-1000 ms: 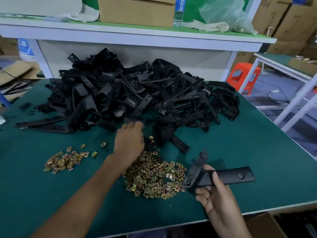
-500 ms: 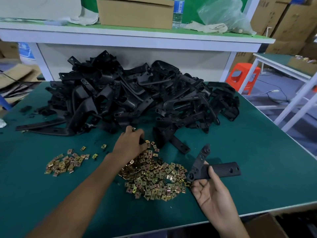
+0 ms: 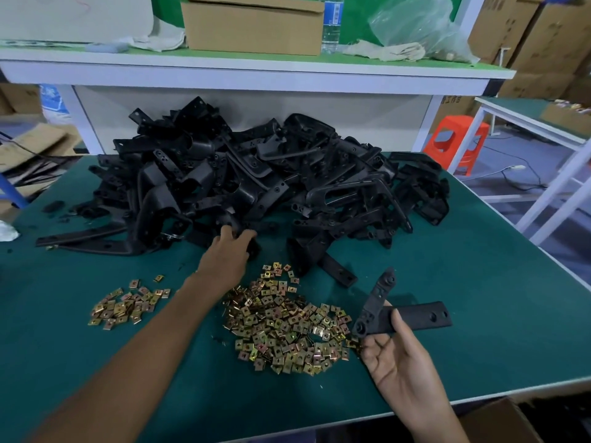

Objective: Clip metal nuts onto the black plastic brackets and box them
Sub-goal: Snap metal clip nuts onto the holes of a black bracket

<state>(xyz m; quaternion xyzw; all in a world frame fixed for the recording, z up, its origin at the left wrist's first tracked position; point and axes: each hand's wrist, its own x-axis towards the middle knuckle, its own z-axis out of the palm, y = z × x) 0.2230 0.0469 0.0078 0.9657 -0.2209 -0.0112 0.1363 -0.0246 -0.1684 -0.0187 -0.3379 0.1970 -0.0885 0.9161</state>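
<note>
A big heap of black plastic brackets (image 3: 256, 183) covers the back of the green table (image 3: 479, 282). In front of it lies a large pile of brass-coloured metal nuts (image 3: 287, 327), with a smaller pile of nuts (image 3: 124, 306) to its left. My left hand (image 3: 228, 260) reaches over the nuts to the heap's front edge, fingers curled around a black bracket there. My right hand (image 3: 396, 356) holds an L-shaped black bracket (image 3: 415, 318) just right of the large pile, thumb across its long arm.
An open cardboard box (image 3: 499, 420) sits below the table's near right edge. A raised shelf (image 3: 256, 68) behind the heap carries a cardboard box, a water bottle and a plastic bag. A red stool (image 3: 454, 143) and a white table frame stand to the right.
My left hand moved from the top of the nut pile forward to the heap and closed on a bracket. My right hand tilted its bracket, one arm now pointing up.
</note>
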